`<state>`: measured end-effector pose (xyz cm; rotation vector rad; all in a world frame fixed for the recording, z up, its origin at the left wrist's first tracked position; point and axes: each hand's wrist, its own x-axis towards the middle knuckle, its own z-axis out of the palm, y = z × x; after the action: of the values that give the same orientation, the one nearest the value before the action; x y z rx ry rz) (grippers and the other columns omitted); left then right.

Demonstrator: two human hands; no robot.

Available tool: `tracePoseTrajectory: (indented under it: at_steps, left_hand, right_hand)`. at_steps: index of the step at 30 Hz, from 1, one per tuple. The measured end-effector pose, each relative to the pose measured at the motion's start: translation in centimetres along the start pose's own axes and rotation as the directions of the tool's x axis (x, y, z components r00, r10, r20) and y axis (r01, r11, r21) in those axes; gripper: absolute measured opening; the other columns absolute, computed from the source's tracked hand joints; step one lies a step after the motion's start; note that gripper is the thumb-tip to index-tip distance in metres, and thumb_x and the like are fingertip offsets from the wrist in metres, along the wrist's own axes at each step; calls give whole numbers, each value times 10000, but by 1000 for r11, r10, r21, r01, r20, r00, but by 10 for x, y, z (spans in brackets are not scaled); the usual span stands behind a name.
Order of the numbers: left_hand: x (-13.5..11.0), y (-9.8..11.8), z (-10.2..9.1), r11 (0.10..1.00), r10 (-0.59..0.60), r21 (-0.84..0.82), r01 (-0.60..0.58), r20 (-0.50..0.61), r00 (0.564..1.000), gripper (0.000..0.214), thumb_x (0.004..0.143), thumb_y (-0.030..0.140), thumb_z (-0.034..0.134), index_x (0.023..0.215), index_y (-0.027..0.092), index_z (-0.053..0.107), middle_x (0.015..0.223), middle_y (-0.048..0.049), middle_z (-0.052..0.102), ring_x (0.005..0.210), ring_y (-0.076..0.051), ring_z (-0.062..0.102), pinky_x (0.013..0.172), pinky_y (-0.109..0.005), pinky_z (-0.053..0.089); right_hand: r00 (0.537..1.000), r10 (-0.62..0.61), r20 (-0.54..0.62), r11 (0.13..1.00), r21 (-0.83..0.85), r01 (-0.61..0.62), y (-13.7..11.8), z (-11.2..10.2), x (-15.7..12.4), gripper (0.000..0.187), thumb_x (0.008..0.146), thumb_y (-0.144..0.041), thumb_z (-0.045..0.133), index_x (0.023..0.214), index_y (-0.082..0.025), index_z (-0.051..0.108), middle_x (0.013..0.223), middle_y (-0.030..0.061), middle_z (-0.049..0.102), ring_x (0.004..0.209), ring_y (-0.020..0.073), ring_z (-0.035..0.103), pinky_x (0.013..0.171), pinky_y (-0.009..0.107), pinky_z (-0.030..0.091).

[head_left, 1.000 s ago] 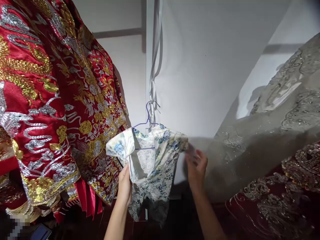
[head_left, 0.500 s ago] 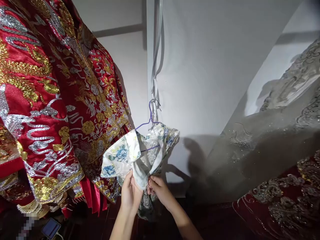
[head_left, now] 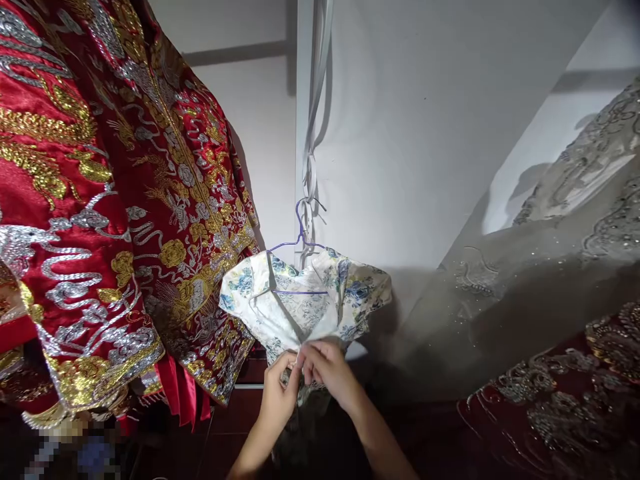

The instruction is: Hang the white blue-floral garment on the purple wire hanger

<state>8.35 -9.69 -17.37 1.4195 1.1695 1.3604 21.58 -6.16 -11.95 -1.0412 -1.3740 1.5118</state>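
Observation:
A white dress with blue floral print (head_left: 357, 287) hangs on a thin purple wire hanger (head_left: 300, 227). Its collar falls open in a V, and the hanger's lower bar crosses behind the opening. Where the two front edges meet at the bottom of the V, my left hand (head_left: 280, 387) pinches the cloth from the left. My right hand (head_left: 325, 370) is closed on the same spot from the right, fingertips touching those of the left. Whatever small fastening lies between the fingertips is hidden.
Red embroidered jackets (head_left: 185, 200) with gold and silver thread hang close on the left. A white strap (head_left: 313, 120) holds the hanger along the wall edge. Sheer beaded fabric (head_left: 480, 273) and a dark red embroidered garment (head_left: 555, 373) are on the right.
Both hands have drawn the front edges together at the centre. The dress has spread and squared on its hanger, its right sleeve swinging outward to the right.

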Motion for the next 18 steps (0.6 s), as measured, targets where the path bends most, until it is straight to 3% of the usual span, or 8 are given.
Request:
tracePoseTrajectory:
  at_steps: [3, 6, 8, 11, 14, 16, 18]
  left_hand:
    - [4, -9, 0, 993, 76, 97, -73, -25, 997, 279, 903, 341, 591, 670, 188, 601, 688, -30, 554, 704, -194, 505, 685, -274, 379]
    - [7, -27, 2, 980, 117, 160, -114, -4, 993, 274, 910, 310, 576, 668, 181, 588, 680, -22, 531, 693, -185, 491, 666, -271, 369]
    - [11, -35, 4, 964, 146, 214, -156, 65, 987, 280, 922, 289, 557, 667, 175, 575, 674, -15, 514, 687, -175, 485, 648, -267, 364]
    - [21, -29, 3, 948, 151, 257, -185, 146, 978, 251, 893, 256, 607, 660, 165, 582, 687, -13, 533, 695, -169, 518, 655, -267, 396]
    - [36, 8, -6, 950, 207, 213, -229, 118, 971, 97, 892, 231, 630, 937, 164, 683, 871, -49, 646, 836, -186, 611, 790, -300, 473]
    - [50, 50, -15, 932, 326, 158, -325, 21, 945, 297, 940, 224, 581, 1234, 191, 614, 964, -58, 670, 901, -179, 634, 869, -324, 488]
    - [66, 95, -23, 873, 475, 165, -458, -80, 877, 443, 965, 214, 552, 1403, 226, 491, 978, -49, 665, 901, -164, 632, 863, -319, 496]
  right_hand:
    - [970, -194, -146, 981, -14, 194, -66, -7, 16, 355, 897, -464, 564, 705, -174, 640, 454, -10, 566, 402, 97, 387, 435, 236, 269]
    - [932, -340, -130, 941, -46, 336, -124, -5, 29, 311, 903, -409, 564, 741, -164, 668, 508, -2, 603, 420, 88, 395, 440, 225, 291]
    - [897, -404, -178, 913, -10, 409, -144, -2, 35, 275, 902, -357, 557, 742, -163, 669, 506, -6, 601, 417, 85, 395, 438, 219, 300]
    - [865, -425, -266, 891, 46, 452, -144, -1, 38, 258, 910, -336, 552, 737, -172, 651, 494, -21, 577, 427, 87, 409, 441, 214, 313]
    - [885, -405, -231, 905, 38, 424, -130, -4, 32, 284, 938, -370, 540, 745, -182, 628, 505, -30, 564, 449, 91, 425, 458, 214, 323]
    - [902, -394, -179, 918, -20, 397, -124, -5, 24, 297, 949, -365, 529, 735, -181, 620, 500, -31, 557, 449, 91, 422, 467, 217, 322]
    - [904, -402, -145, 915, -91, 392, -125, -4, 15, 300, 954, -344, 520, 724, -177, 617, 495, -30, 554, 451, 91, 425, 482, 219, 329]
